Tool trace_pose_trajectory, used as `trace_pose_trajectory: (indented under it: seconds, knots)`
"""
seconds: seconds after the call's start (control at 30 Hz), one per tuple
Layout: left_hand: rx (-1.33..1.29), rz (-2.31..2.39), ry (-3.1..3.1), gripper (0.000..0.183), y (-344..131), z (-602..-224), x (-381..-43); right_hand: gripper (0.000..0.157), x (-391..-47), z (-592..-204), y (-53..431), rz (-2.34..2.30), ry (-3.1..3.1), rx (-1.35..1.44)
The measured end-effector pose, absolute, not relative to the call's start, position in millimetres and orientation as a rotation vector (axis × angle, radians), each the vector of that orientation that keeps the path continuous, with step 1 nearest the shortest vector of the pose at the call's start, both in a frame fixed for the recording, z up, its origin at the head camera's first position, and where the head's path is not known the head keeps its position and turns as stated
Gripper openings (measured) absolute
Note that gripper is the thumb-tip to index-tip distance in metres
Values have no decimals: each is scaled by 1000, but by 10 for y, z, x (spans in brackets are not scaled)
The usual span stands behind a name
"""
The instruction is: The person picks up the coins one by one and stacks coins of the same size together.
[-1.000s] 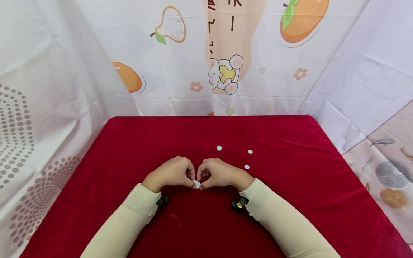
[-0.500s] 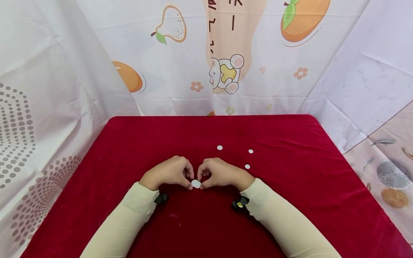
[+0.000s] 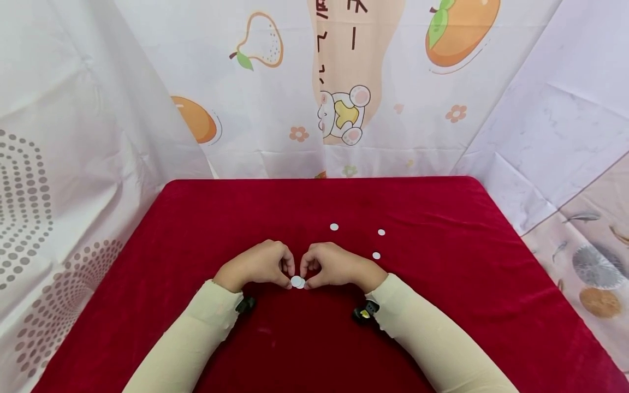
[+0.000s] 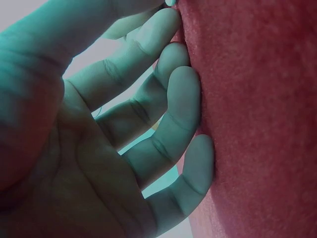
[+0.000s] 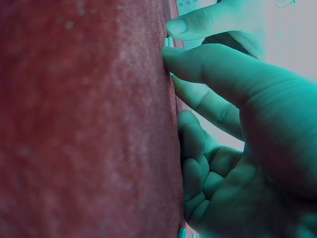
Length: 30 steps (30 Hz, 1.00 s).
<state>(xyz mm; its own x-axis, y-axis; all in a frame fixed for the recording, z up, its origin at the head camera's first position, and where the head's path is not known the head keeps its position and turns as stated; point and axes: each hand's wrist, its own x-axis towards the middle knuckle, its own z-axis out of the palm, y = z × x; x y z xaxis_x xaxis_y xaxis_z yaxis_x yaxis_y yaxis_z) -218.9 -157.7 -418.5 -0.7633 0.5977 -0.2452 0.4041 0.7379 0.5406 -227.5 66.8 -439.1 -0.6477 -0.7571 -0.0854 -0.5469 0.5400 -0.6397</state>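
Two thin round white discs lie partly overlapped on the red cloth between my hands in the head view: the left white disc (image 3: 296, 281) covers part of the right white disc (image 3: 301, 284). My left hand (image 3: 262, 263) pinches the left disc at its edge between thumb and index finger; its other fingers bend loosely against the cloth in the left wrist view. From the other side, my right hand (image 3: 335, 264) holds the right disc by its edge, thumb in front and index finger behind. The right wrist view shows the discs edge-on as a thin pale sliver (image 5: 169, 42).
Beyond my right hand lie three more white discs, a far one (image 3: 334, 227), a right one (image 3: 381, 232) and a nearer one (image 3: 376, 255). Red cloth (image 3: 236, 207) covers the table. Printed curtains (image 3: 275, 158) hang behind it and along both sides.
My left hand has shifted slightly left, and more of the left disc shows from under its thumb. The right hand and the three loose discs have stayed in place.
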Motion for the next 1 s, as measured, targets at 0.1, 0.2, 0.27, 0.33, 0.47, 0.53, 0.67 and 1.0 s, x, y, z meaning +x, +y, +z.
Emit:
trace_pose_trajectory:
  seconds: [0.1,0.2,0.27,0.33,0.47,0.53,0.67,1.0]
  knots:
    - [764,651,2538,21,-1613,-4201,-2167,12,-2272,-4411,634,-817,2428,-1072]
    - [775,651,2544,20,-1624,-4206,-2157,12,-2267,-4422,624,-816,2434,-1075]
    - [781,659,2542,20,-1615,-4201,-2157,12,-2267,-4427,634,-822,2437,-1081]
    - [791,662,2539,20,-1605,-4200,-2162,12,-2269,-4433,650,-828,2441,-1079]
    - [805,657,2540,20,-1607,-4210,-2177,11,-2280,-4440,661,-833,2445,-1082]
    - [809,653,2541,20,-1605,-4216,-2184,11,-2279,-4436,667,-839,2443,-1088]
    - [812,646,2541,20,-1589,-4222,-2188,11,-2272,-4429,681,-851,2439,-1098]
    - [805,639,2545,20,-1591,-4207,-2178,10,-2273,-4420,669,-851,2437,-1100]
